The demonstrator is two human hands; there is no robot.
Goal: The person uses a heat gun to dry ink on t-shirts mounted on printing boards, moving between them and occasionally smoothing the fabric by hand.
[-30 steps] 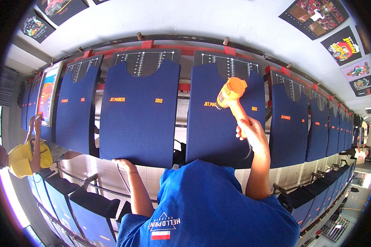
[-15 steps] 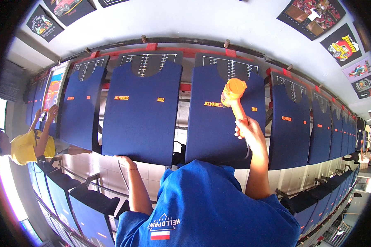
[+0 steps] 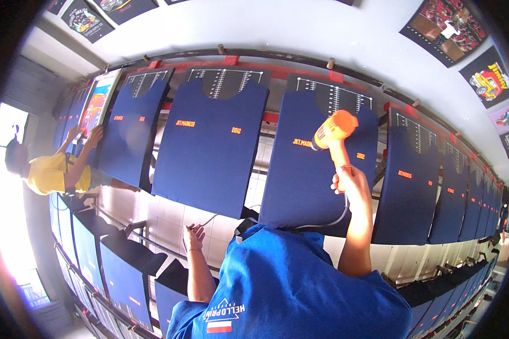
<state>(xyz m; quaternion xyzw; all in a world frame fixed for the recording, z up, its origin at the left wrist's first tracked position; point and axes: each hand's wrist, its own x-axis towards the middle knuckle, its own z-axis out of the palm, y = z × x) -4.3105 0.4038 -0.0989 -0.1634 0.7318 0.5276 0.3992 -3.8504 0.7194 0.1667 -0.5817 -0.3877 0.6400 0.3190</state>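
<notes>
My right hand [image 3: 352, 183] is closed round the handle of an orange heat gun [image 3: 339, 130]. Its nozzle points left and down over a navy shirt [image 3: 305, 181] stretched on a dark board with white ruler marks. Small orange print crosses that shirt's chest, partly hidden by the gun. From the handle a grey cable [image 3: 333, 223] hangs and runs left past my body. Its far stretch reaches my left hand [image 3: 194, 235], whose fingers are curled on it, below the lower edge of the neighbouring navy shirt [image 3: 209, 152].
More printed navy shirts [image 3: 407, 175] on boards line the rack to both sides. A second row of boards [image 3: 127, 271] stands behind me. At left, a person in a yellow top [image 3: 54, 175] has both hands near a framed screen [image 3: 99, 104]. A dark rail [image 3: 277, 56] runs along the wall.
My left hand has come off the left shirt's lower edge and dropped lower, holding the cable. The heat gun's nozzle has swung further left. The view has shifted, moving the scene rightward.
</notes>
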